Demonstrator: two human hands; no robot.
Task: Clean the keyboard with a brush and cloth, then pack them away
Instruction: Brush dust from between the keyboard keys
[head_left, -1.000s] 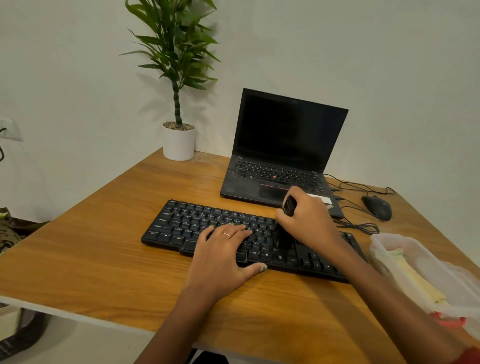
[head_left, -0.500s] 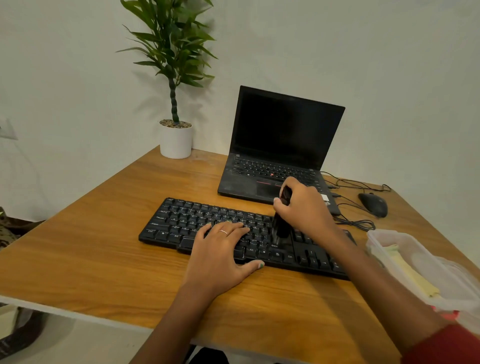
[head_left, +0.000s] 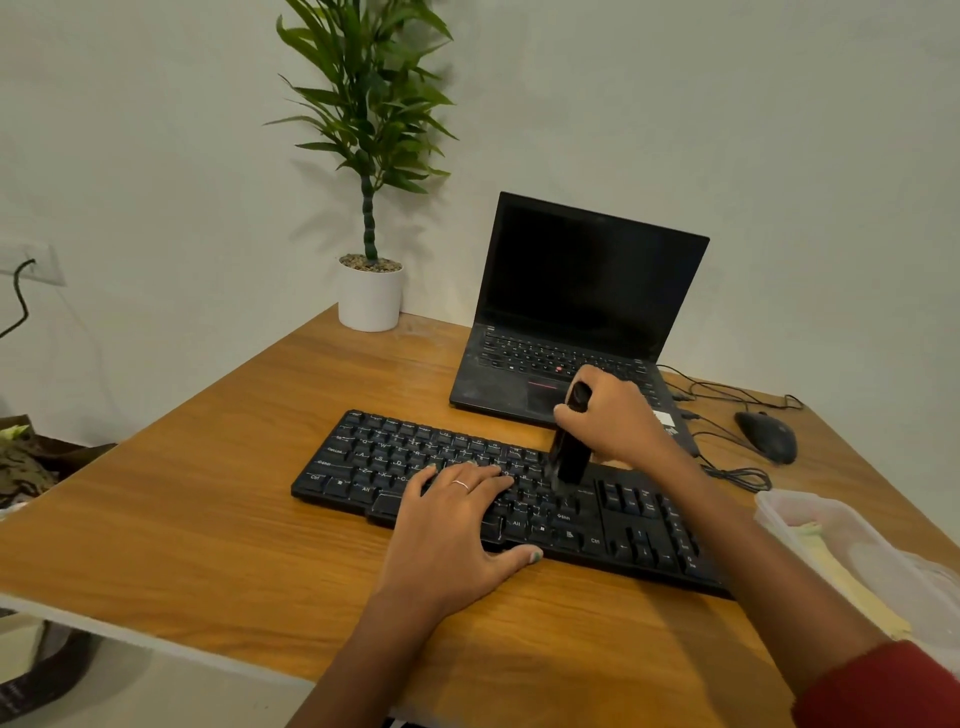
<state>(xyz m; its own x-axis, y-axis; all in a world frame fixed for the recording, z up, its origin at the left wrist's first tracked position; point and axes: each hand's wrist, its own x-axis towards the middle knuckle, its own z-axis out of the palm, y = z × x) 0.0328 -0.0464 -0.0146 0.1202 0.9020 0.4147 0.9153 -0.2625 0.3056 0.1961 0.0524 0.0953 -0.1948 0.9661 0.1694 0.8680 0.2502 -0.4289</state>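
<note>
A black keyboard lies across the middle of the wooden desk. My right hand is closed around a black brush, held upright with its bristle end down on the keys right of the keyboard's centre. My left hand lies flat, fingers spread, on the keyboard's front middle, thumb at its front edge. A pale yellow cloth lies in a clear plastic container at the desk's right edge.
An open black laptop stands behind the keyboard. A black mouse with loose cables sits to its right. A potted plant stands at the desk's back corner. The desk's left edge drops to the floor.
My right hand has carried the brush slightly back, toward the keyboard's far rows. My left hand has stayed flat on the keys. The camera has shifted a little.
</note>
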